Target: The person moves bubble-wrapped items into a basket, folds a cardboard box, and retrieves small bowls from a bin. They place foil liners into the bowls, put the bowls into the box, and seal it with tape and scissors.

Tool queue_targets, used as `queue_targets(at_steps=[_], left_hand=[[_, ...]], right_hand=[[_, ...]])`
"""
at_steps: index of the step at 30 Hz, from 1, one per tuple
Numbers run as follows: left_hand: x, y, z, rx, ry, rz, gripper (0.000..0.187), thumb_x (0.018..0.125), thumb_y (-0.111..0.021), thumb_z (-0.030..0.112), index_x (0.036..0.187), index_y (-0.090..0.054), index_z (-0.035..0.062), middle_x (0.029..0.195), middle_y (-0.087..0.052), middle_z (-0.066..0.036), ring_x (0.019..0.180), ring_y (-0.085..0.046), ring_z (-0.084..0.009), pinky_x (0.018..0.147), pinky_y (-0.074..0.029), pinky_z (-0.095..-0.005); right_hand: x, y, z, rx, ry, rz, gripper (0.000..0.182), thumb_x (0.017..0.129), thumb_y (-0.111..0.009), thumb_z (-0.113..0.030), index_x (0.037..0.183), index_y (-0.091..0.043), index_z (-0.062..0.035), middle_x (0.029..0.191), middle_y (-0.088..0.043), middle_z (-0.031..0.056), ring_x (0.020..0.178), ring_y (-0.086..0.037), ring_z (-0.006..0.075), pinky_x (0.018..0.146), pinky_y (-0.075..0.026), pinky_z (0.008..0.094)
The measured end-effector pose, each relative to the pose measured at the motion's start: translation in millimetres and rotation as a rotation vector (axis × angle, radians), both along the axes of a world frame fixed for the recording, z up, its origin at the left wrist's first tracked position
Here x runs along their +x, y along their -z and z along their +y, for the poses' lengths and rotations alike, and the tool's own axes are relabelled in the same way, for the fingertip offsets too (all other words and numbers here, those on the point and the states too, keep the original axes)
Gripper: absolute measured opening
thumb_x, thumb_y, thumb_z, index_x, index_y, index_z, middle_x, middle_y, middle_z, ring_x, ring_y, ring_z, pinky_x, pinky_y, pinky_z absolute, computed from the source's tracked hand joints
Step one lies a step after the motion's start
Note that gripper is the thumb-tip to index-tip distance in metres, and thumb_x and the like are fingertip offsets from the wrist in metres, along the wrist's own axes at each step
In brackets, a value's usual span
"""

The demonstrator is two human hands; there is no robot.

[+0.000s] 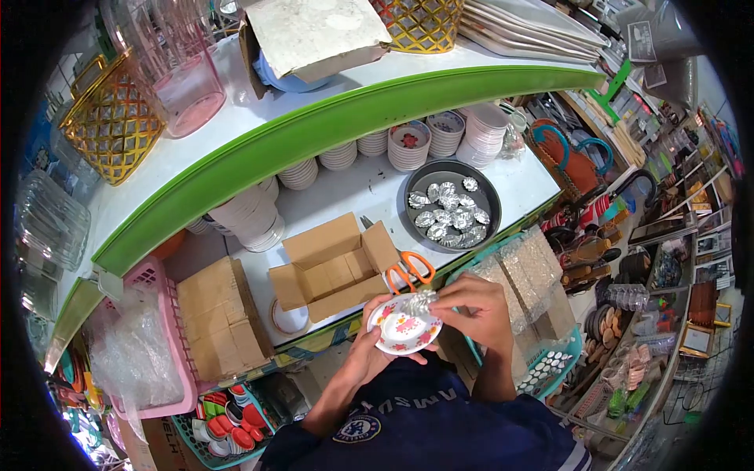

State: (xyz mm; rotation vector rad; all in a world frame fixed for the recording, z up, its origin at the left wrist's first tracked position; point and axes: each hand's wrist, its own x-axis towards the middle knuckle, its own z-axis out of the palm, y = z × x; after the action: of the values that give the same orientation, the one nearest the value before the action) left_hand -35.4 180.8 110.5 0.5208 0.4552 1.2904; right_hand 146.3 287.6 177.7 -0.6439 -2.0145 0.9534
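My left hand point(363, 347) grips a small white dish point(400, 339) with a red and pink flower pattern, holding it in front of my chest. Over the dish's upper rim, my right hand point(476, 311) pinches a small silvery fluted tart mould point(419, 303) between thumb and fingers. Just beyond my hands, orange-handled scissors point(419, 265) rest by an open cardboard box point(342, 271). A dark round pan point(495, 206) on the shelf holds several more fluted moulds point(448, 210).
Stacks of small bowls point(409, 149) line the back of the shelf under a green edge point(330, 113). A closed carton point(220, 318) lies left, beside a pink basket point(170, 345) of plastic wrap. A teal basket point(577, 345) with bubble-wrapped goods point(525, 263) stands right.
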Motion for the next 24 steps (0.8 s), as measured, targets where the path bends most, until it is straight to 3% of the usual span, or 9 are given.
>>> queue_targets(at_steps=[9, 16, 18, 21, 24], left_hand=[[1, 3, 6, 0.025, 0.059, -0.008, 0.065, 0.094, -0.051, 0.049, 0.144, -0.017, 0.0240, 0.143, -0.036, -0.024, 0.103, -0.058, -0.0553, 0.073, -0.059, -0.0548], [-3, 10, 8, 0.047, 0.101, -0.018, 0.061, 0.095, -0.049, 0.045, 0.144, -0.018, 0.0246, 0.144, -0.034, -0.025, 0.103, -0.058, -0.0554, 0.073, -0.059, -0.0550], [-5, 16, 8, 0.079, 0.148, -0.088, 0.059, 0.099, -0.045, 0.040, 0.146, -0.015, 0.0233, 0.147, -0.030, -0.023, 0.111, -0.056, -0.0522, 0.081, -0.055, -0.0570], [-2, 12, 7, 0.033, 0.110, -0.021, 0.062, 0.095, -0.049, 0.045, 0.145, -0.018, 0.0252, 0.145, -0.034, -0.024, 0.104, -0.058, -0.0552, 0.074, -0.058, -0.0549], [-2, 12, 6, 0.015, 0.118, -0.028, 0.063, 0.095, -0.050, 0.046, 0.145, -0.017, 0.0257, 0.145, -0.033, -0.024, 0.104, -0.058, -0.0551, 0.074, -0.058, -0.0549]], right_hand=[[1, 3, -12, 0.133, -0.010, -0.252, 0.015, 0.075, -0.078, -0.015, 0.089, -0.076, -0.0106, 0.088, -0.068, 0.0024, 0.075, -0.060, 0.0201, 0.070, -0.046, 0.0328], [1, 8, -16, 0.066, -0.019, -0.258, 0.016, 0.076, -0.077, -0.015, 0.091, -0.077, -0.0116, 0.090, -0.068, 0.0032, 0.080, -0.064, 0.0208, 0.071, -0.049, 0.0330], [1, 6, -18, 0.052, -0.011, -0.252, 0.016, 0.076, -0.077, -0.014, 0.092, -0.077, -0.0109, 0.090, -0.068, 0.0043, 0.080, -0.066, 0.0206, 0.069, -0.052, 0.0317], [1, 6, -21, 0.010, 0.010, -0.211, 0.016, 0.077, -0.077, -0.012, 0.092, -0.077, -0.0104, 0.090, -0.068, 0.0052, 0.077, -0.066, 0.0196, 0.067, -0.052, 0.0299], [2, 6, -22, 0.015, 0.027, -0.207, 0.016, 0.076, -0.077, -0.010, 0.093, -0.077, -0.0098, 0.090, -0.069, 0.0061, 0.076, -0.066, 0.0193, 0.066, -0.052, 0.0295]])
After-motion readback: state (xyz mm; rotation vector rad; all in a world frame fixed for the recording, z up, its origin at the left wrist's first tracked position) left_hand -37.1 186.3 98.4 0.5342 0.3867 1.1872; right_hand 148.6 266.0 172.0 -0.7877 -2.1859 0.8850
